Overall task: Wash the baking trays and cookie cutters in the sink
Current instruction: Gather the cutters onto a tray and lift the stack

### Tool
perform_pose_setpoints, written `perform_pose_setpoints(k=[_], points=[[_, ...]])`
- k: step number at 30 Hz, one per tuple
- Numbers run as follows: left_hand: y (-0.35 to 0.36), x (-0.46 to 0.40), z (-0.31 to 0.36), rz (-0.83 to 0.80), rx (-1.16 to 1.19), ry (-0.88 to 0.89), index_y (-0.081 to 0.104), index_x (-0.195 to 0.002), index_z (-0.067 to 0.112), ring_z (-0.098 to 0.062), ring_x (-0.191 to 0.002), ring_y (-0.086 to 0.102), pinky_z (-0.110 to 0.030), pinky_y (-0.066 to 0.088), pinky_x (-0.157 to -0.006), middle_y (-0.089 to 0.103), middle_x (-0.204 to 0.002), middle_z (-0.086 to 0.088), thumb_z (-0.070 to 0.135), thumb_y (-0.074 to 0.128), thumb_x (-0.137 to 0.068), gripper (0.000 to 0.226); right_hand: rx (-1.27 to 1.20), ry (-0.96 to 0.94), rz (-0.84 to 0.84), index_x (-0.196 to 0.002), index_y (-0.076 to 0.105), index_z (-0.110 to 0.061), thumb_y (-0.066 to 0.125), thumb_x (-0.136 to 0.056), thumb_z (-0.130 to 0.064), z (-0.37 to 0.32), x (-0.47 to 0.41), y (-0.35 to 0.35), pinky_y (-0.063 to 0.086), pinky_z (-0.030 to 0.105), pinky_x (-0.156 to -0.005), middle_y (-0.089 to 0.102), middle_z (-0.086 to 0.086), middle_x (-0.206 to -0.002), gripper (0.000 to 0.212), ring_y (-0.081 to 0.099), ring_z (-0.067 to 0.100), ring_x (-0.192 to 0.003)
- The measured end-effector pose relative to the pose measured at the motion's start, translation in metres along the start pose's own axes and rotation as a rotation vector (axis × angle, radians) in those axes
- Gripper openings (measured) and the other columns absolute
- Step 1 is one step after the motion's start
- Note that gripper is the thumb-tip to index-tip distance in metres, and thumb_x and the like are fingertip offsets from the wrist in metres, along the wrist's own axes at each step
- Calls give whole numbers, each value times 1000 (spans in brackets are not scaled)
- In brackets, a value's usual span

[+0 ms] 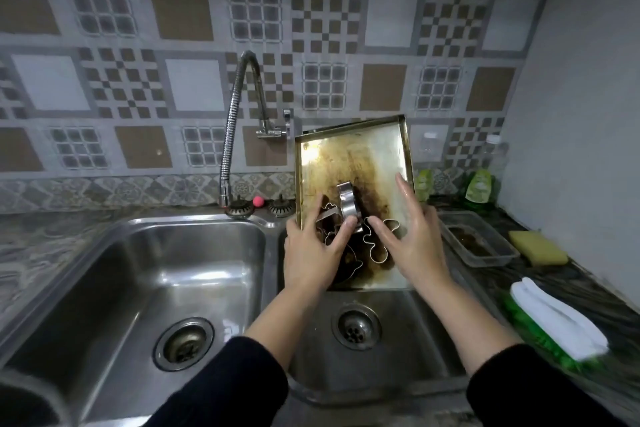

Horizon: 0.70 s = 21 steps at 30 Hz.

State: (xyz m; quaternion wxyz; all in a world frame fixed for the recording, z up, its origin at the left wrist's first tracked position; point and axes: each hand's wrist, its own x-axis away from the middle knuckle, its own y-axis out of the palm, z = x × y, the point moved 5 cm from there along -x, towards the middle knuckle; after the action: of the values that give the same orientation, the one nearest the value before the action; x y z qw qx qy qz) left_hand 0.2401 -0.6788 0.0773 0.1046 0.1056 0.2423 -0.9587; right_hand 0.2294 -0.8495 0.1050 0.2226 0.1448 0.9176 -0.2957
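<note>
A stained baking tray [349, 156] stands tilted in the right basin of a double sink [194, 253], its lower edge down in the basin and its upper edge leaning back toward the patterned tiled wall [325, 21]. Brown burnt residue runs down its middle. Several metal cookie cutters [375, 239] lie gathered on the tray's lower part, one of them a wavy outline shape, and another, a curved band cutter [347, 199], stands on edge above the rest.

The left hand [311, 253] is at the tray's lower left, its thumb curled onto the base of the curved band cutter and its fingers behind the tray's edge; the grip is closed on the tray edge and that cutter together, as far as can be seen. The right hand [415, 236] lies flat on the tray just right of that grip, fingers straight and spread, fingertips beside the wavy cutter, so its grip is open.

Left of the left-hand grip, the flexible tap [239, 121] arches over the sink divider. Below both grips is the right basin's drain [356, 326]. Right of the right hand, on the counter [588, 295], sit a clear plastic container [479, 243], a yellow sponge [536, 248], a white folded cloth [557, 319] and green dish-soap bottles [479, 185].
</note>
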Motion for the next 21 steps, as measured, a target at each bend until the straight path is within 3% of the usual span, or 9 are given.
perform_pose_setpoints(k=[2,4,8,14,21], points=[[-5,14,-10,-15,-56,-32,21,-137,63,-31,-133,41,-48,44,-103,26,-150,-6,88,44,-66,79,-42,37,-20,-139,14,-60,64,-82,-49,3,16,7,33,24,-94,35,2,-147,77,40,17,-130],[-10,27,-18,-18,-130,-71,22,-137,61,-30,-126,48,-46,46,-100,31,-146,-7,90,41,-64,81,-52,79,-49,-141,14,-57,64,-83,-47,5,30,13,34,26,-92,33,2,-149,77,38,19,-133],[-25,55,-31,8,-232,-170,25,-139,57,-30,-125,49,-44,46,-100,37,-141,-8,93,35,-61,86,-97,106,-137,-144,14,-51,63,-85,-45,3,59,22,39,30,-95,30,-2,-153,77,37,19,-135],[-58,115,-51,65,-316,-337,28,-141,53,-32,-126,49,-44,45,-100,37,-143,-11,90,38,-66,84,-254,129,-318,-146,21,-44,66,-86,-37,-8,103,49,33,24,-96,32,-14,-151,76,34,13,-137],[-141,173,-82,192,-389,-503,30,-142,50,-30,-122,52,-39,45,-95,38,-141,-8,88,39,-70,82,-383,147,-520,-146,26,-40,68,-86,-32,-65,154,110,28,22,-99,33,-11,-152,73,31,11,-138]])
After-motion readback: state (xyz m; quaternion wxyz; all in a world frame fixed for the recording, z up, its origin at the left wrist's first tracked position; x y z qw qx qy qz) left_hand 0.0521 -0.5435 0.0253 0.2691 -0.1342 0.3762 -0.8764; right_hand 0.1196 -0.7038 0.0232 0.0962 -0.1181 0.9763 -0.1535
